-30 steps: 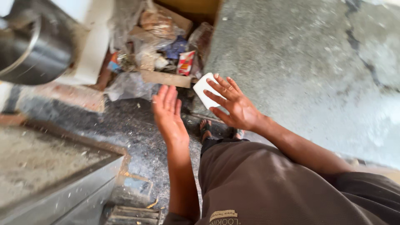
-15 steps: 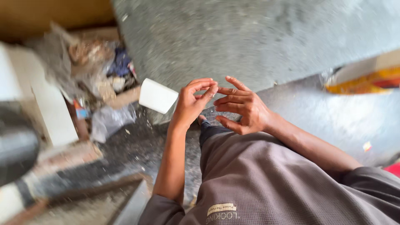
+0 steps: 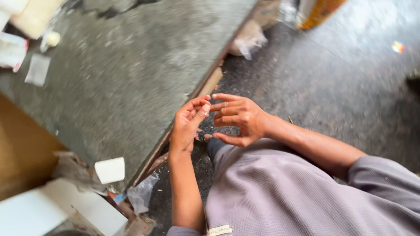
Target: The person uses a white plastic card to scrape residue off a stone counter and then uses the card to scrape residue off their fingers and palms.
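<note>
1. head view, the only view: the person is standing over a dark speckled floor point(image 3: 341, 87), both forearms raised in front of the body, above a grey-purple shirt point(image 3: 284, 192).
2. left hand point(image 3: 188, 124) is sitting palm-up-ish, fingers loosely curled, gripping nothing. fingertips point(image 3: 202, 105) are pointing up toward the right hand.
3. right hand point(image 3: 238, 118) is coming in from the right, fingers spread and slightly bent, also holding nothing. its index tip is touching or just beside the left fingertips; motion blur makes it hard to call which.
4. both hands are released and unclenched, with no object between them.
5. white block point(image 3: 110, 170), a small rounded rectangular piece, is lying well apart from both hands, down-left of them, at the lower edge of the grey stone slab point(image 3: 122, 74). it is resting among clutter; cannot tell what it is sitting on.
6. the slab is running diagonally across the upper left, its wooden-looking edge passing just beside the left hand.
7. a crumpled clear plastic bag point(image 3: 142, 196) is lying just below the block, near the left elbow.
8. a white board point(image 3: 57, 209) is filling the bottom-left corner, with a brown panel point(image 3: 22, 153) above it.
9. another pale plastic bag point(image 3: 249, 39) is lying on the floor at the slab's far end, with a yellow-orange box point(image 3: 321, 11) near it at the top edge.
10. the whole frame is blurred, so finer detail is unreadable.
</note>
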